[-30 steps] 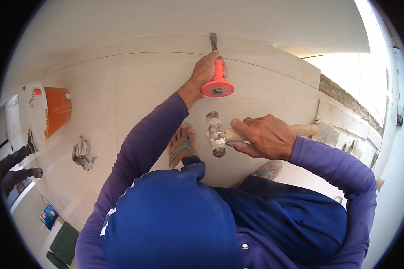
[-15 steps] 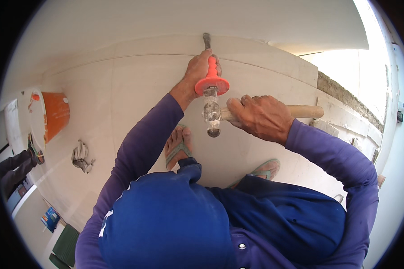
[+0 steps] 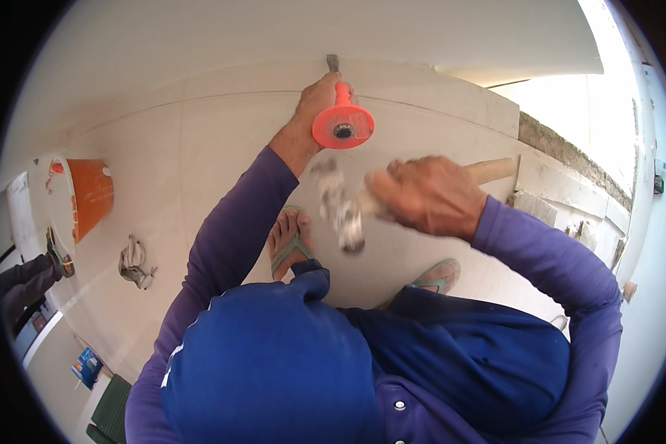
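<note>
My left hand grips a steel chisel just below its round orange hand guard, with the tip set against a joint in the white tiled floor. My right hand holds a wooden-handled hammer, whose metal head is blurred and sits a little below the guard. The wooden handle end sticks out past my right fist. My sandalled feet stand on the tiles under the hammer.
An orange bucket lies at the left, with a crumpled grey rag near it. Another person's dark-sleeved arm enters from the left edge. A rough masonry ledge runs along the right.
The hammer swung up to the chisel's guard half a second ago and has now come back down and away from it. My left hand and the chisel stayed put.
</note>
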Demonstrator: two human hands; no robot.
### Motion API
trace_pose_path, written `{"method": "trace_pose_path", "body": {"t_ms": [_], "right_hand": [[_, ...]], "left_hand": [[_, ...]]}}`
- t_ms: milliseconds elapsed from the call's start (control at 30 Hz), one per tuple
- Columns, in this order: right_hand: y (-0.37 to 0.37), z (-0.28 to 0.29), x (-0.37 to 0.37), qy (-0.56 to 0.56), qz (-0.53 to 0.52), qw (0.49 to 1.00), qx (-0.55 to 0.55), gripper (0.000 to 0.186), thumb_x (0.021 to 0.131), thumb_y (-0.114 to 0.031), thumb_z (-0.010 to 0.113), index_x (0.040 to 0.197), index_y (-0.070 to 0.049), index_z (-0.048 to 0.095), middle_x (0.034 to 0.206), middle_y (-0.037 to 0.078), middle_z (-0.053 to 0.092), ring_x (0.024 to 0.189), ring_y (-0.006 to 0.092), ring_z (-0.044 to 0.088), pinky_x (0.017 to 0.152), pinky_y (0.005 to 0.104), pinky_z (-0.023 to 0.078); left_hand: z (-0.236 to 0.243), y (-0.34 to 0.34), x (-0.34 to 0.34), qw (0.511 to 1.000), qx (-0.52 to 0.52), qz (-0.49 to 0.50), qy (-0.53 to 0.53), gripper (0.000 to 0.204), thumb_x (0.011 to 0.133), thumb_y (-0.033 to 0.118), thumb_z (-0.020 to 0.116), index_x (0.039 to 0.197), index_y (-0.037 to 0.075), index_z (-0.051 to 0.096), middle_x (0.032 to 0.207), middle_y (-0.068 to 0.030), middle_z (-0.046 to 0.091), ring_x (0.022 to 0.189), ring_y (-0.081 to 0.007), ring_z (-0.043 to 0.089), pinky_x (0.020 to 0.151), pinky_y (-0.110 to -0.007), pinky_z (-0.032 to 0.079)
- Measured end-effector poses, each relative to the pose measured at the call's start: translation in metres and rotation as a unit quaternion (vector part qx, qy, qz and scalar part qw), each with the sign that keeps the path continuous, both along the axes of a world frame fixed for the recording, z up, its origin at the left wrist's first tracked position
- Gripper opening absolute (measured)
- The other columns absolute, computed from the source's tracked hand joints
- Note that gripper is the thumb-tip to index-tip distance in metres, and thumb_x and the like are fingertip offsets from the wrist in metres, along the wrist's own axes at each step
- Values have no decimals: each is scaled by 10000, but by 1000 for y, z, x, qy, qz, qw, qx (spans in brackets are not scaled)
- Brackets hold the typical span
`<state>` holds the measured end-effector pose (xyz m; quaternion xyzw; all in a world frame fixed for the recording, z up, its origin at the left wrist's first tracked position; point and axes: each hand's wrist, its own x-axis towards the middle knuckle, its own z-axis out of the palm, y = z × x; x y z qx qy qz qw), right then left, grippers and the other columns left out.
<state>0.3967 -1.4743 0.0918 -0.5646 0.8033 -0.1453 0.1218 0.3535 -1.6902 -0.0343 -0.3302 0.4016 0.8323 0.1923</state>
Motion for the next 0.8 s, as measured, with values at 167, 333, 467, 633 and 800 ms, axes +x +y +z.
{"method": "trace_pose_path", "body": {"t_ms": [167,333,467,633,800], "right_hand": [[-4,7,1,-27,-89,994,56,323,948,-297,708,1068,-56,529,759,140,647,644,344,699,553,456,560],[4,3,-17,-12,-59,997,45,279,1009,-297,633,1057,-42,531,744,176,675,635,379,711,537,472,571],[-6,8,-4,-43,-110,993,28,292,994,-303,653,1069,-46,537,751,189,675,630,393,708,540,487,571],[1,7,-16,-18,-98,995,30,299,968,-287,693,1072,-43,554,773,181,690,666,401,711,572,523,565],[-8,27,-5,-54,-125,990,23,298,959,-270,704,1080,-38,561,735,184,687,665,391,710,564,515,558]], "left_hand": [[21,-1,-3,996,-88,-23,3,226,1065,224,474,968,37,557,786,-63,600,652,-177,605,580,-347,525],[23,2,-9,998,-64,-7,9,218,1054,228,491,966,50,580,817,-48,626,659,-177,616,592,-340,532],[26,-4,-9,995,-89,-31,14,219,1045,234,510,939,60,592,822,-33,631,666,-156,614,599,-327,529],[24,3,-10,997,-73,-6,15,199,1031,209,531,905,68,593,785,-23,618,671,-142,607,604,-318,521],[22,-2,-9,995,-91,-17,40,181,1028,183,534,896,72,588,789,-14,611,668,-137,602,593,-320,516]]}}
